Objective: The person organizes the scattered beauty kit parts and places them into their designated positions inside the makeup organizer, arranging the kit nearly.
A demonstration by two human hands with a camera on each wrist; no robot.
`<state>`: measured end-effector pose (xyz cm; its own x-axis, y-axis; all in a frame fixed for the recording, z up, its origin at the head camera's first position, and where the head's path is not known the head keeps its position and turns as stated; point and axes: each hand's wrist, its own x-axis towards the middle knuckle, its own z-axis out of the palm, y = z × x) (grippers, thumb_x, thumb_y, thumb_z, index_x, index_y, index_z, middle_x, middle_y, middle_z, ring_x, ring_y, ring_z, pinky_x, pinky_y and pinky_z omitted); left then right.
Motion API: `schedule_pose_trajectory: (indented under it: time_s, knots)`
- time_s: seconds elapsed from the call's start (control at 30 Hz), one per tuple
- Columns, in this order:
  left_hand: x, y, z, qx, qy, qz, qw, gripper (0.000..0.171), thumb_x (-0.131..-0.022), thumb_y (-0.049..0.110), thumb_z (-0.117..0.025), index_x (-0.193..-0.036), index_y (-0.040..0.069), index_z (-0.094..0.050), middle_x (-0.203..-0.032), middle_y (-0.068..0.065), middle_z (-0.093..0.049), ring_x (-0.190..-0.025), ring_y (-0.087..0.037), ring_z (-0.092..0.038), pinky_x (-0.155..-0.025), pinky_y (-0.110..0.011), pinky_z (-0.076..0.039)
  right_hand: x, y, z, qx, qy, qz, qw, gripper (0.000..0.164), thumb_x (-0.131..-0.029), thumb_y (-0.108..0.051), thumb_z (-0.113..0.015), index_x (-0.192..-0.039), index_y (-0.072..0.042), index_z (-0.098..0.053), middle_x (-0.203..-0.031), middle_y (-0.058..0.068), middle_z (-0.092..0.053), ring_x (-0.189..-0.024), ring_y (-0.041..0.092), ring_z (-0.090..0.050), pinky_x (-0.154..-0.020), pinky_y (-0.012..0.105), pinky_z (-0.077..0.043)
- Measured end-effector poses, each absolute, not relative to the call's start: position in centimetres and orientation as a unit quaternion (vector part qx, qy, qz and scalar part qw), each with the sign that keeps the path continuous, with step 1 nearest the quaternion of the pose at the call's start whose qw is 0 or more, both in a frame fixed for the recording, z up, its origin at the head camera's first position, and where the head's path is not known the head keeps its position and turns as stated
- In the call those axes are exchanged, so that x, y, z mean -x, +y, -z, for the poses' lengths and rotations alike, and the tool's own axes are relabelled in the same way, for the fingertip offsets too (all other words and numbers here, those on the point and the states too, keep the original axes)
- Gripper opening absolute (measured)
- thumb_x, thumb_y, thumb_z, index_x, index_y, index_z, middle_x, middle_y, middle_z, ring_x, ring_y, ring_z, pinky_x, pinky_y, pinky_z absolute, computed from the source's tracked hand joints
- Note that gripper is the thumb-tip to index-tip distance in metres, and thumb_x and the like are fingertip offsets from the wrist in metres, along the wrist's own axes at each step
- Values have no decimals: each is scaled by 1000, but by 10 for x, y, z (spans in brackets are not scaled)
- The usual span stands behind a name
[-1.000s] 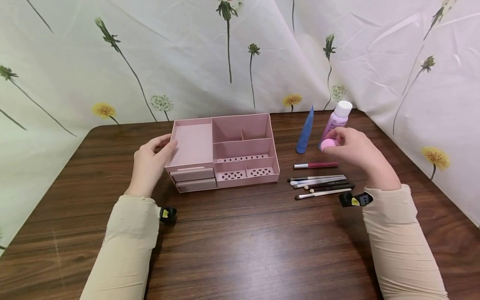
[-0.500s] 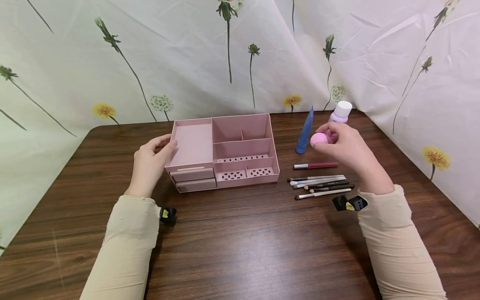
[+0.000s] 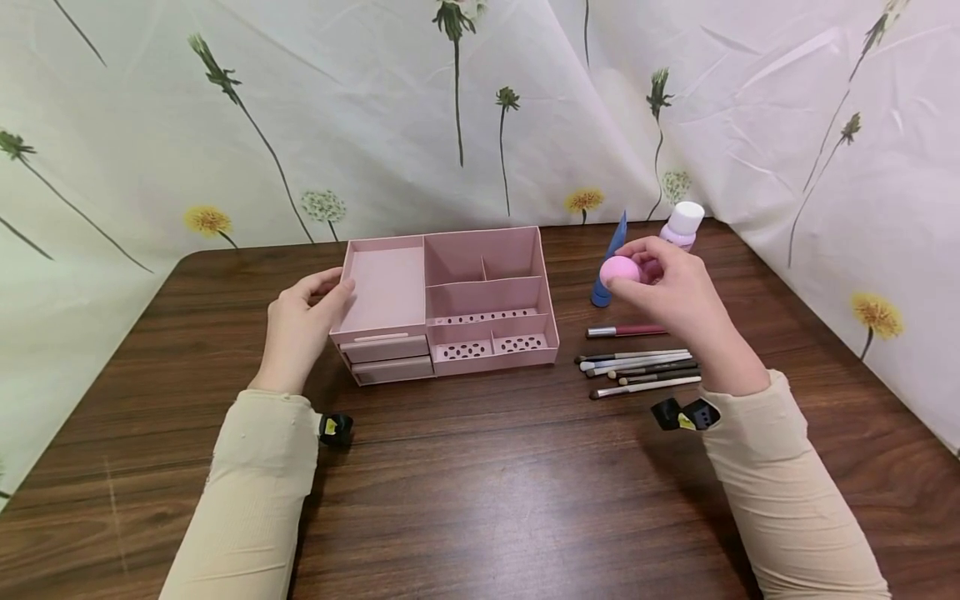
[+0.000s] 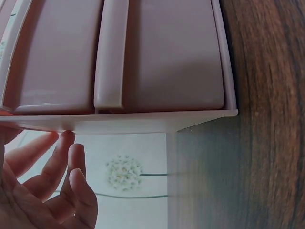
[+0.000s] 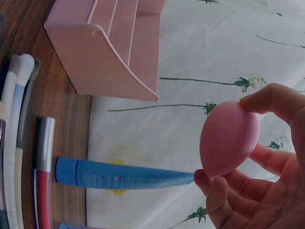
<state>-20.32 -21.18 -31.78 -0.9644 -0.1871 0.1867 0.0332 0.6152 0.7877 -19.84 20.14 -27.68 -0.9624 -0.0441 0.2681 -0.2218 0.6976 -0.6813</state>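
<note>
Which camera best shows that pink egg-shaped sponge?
The right wrist view: the pink egg-shaped sponge appears large, pinched by the right hand, its tapered shape plain. The head view shows it smaller, partly hidden; the left wrist view doesn't show it.

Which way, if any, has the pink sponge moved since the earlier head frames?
Yes: left and slightly up in the head view, toward the stationary pink organizer. The right hand holds the pink sponge, now overlapping the blue tube.
</note>
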Motion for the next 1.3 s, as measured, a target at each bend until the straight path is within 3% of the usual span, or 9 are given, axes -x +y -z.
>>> schedule_pose_trajectory:
  time_s: [0.17, 0.47, 0.7, 1.0, 1.3]
  knots:
    - [204, -213, 318, -45, -890, 434, 128, 54, -98, 49, -53, -139, 15, -59, -117, -15, -65, -96, -10, -52, -77, -22, -40, 198, 195, 279, -89, -905, -395, 129, 36, -86, -30, -73, -113, -7, -67, -103, 14, -70, -85, 17, -57, -73, 21, -43]
    - [203, -213, 317, -47, -889, 435, 134, 53, -97, 49, -55, -137, 15, -61, -115, -14, -65, -95, -10, -53, -78, -22, -40, 196, 182, 284, -113, -882, -430, 158, 32, -84, -25, -76, -110, -8, -69, -96, 13, -72, -76, 7, -60, -68, 17, -46]
    - [203, -213, 317, -46, -890, 433, 131, 55, -97, 50, -54, -138, 14, -60, -116, -14, -65, -97, -14, -54, -78, -23, -40, 194, 173, 287, -147, -869, -437, 178, 30, -83, -21, -76, -107, -6, -69, -90, 13, -73, -69, 9, -62, -55, 19, -50]
    - [202, -214, 317, -48, -890, 435, 130, 55, -97, 50, -53, -138, 14, -60, -116, -15, -65, -97, -12, -53, -78, -23, -40, 191, 161, 291, -177, -867, -421, 198, 28, -81, -19, -79, -105, -8, -72, -85, 8, -72, -64, 12, -58, -60, 19, -46]
    - [204, -212, 318, -43, -887, 441, 130, 54, -97, 50, -55, -138, 15, -61, -116, -15, -65, -96, -12, -53, -77, -22, -40, 187, 150, 295, -215, -855, -441, 170, 30, -81, -14, -79, -110, -7, -74, -92, 8, -73, -65, 16, -57, -61, 19, -46]
